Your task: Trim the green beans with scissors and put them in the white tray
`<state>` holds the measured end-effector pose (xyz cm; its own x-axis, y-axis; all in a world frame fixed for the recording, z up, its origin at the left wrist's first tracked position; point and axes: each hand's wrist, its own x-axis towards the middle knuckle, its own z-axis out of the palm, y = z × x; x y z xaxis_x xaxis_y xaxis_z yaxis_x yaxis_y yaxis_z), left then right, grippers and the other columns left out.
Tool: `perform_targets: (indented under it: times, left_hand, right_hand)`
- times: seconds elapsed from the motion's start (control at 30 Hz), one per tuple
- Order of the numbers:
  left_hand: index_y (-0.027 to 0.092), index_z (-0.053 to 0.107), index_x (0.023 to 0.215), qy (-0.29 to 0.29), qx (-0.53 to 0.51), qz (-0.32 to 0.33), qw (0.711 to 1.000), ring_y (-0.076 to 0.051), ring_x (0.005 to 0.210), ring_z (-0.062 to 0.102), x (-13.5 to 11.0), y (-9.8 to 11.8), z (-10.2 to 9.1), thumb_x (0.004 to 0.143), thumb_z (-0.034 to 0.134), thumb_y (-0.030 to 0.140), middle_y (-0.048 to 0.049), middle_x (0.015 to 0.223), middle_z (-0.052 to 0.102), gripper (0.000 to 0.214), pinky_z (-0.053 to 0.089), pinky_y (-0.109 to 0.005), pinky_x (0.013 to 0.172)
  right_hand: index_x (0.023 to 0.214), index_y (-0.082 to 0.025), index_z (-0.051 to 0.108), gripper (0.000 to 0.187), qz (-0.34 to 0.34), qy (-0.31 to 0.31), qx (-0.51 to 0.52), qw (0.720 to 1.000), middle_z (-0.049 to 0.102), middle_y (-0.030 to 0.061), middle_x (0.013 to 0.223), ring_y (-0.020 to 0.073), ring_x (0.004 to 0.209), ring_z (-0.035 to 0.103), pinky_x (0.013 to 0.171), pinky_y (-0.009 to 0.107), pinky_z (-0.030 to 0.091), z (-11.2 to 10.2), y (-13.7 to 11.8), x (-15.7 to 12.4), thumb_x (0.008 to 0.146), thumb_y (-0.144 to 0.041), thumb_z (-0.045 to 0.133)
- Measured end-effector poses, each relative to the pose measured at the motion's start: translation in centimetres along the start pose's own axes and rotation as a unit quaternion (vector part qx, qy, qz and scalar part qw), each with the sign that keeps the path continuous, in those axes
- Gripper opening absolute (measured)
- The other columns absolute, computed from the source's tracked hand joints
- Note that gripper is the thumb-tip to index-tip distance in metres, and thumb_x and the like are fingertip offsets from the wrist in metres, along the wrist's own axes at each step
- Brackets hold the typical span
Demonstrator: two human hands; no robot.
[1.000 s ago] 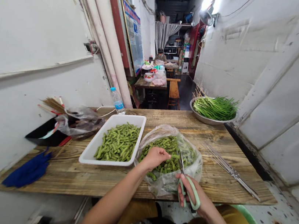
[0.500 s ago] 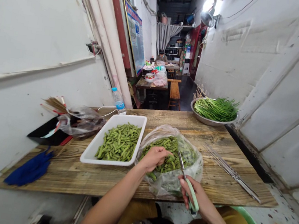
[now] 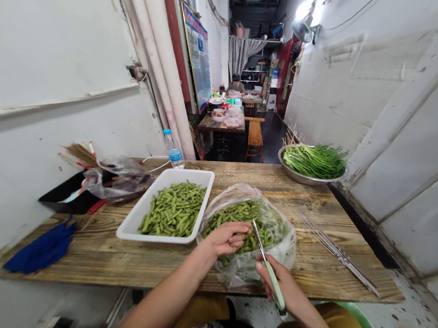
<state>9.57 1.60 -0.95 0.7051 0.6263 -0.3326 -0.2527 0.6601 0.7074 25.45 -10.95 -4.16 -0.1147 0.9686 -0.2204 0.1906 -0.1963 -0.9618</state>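
Observation:
My left hand (image 3: 228,238) is over the clear plastic bag (image 3: 285,255) of edamame pods (image 3: 243,211), its fingers curled and pinched at the tips on what looks like a pod, mostly hidden by the fingers. In my right hand (image 3: 282,281) are scissors (image 3: 274,283) with pale green handles, the blades nearly together and pointing up and left. Their tips are close to my left fingertips. Left of the bag stands a white plastic tray (image 3: 122,226) with many green pods (image 3: 174,209) lying in it.
A metal bowl (image 3: 310,180) of skewered green stalks stands at the back right. Metal skewers (image 3: 344,257) lie on the wooden table (image 3: 171,271). To the left are a water bottle (image 3: 174,149), a black box (image 3: 60,193) and a blue cloth (image 3: 42,248). A person (image 3: 236,84) sits far behind.
My left hand has turned, its fingers now closer to the scissor tips. The scissors have shifted slightly left, and their blades and handles have come together.

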Motion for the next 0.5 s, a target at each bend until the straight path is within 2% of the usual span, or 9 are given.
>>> perform_targets:
  times: [0.1,0.27,0.5]
  left_hand:
    - [0.009,0.057,0.091,0.038,0.06,0.064,0.995,0.004,0.031,0.026,-0.1,-0.4,0.1,0.065,0.069,0.017,-0.0007,0.067,0.061,0.03,0.012,-0.016,0.034]
    - [0.011,0.054,0.073,0.12,0.153,0.108,0.975,0.001,0.031,0.027,-0.2,-0.6,0.8,0.058,0.074,0.03,0.0003,0.055,0.06,0.032,0.011,-0.018,0.035]
    - [0.012,0.053,0.065,0.122,0.21,0.104,0.965,0.0,0.033,0.029,-0.5,-0.5,1.7,0.052,0.076,0.036,0.0013,0.052,0.058,0.035,0.013,-0.018,0.036]
  right_hand:
    - [0.104,-0.02,0.047,0.042,0.0,-0.001,0.008,1.0,0.037,-0.0102,0.049,0.0067,0.036,0.036,0.034,0.017,0.034,0.0,-0.1,0.2,0.083,-0.056,0.046]
    - [0.104,-0.02,0.047,0.043,-0.003,-0.002,-0.011,1.0,0.036,-0.0103,0.048,0.0072,0.036,0.037,0.034,0.018,0.033,-0.3,-0.7,0.2,0.082,-0.057,0.046]
    - [0.097,-0.02,0.049,0.041,0.001,-0.01,-0.001,1.0,0.035,-0.0108,0.044,0.006,0.034,0.034,0.032,0.016,0.029,-0.1,-1.8,0.1,0.08,-0.057,0.049]
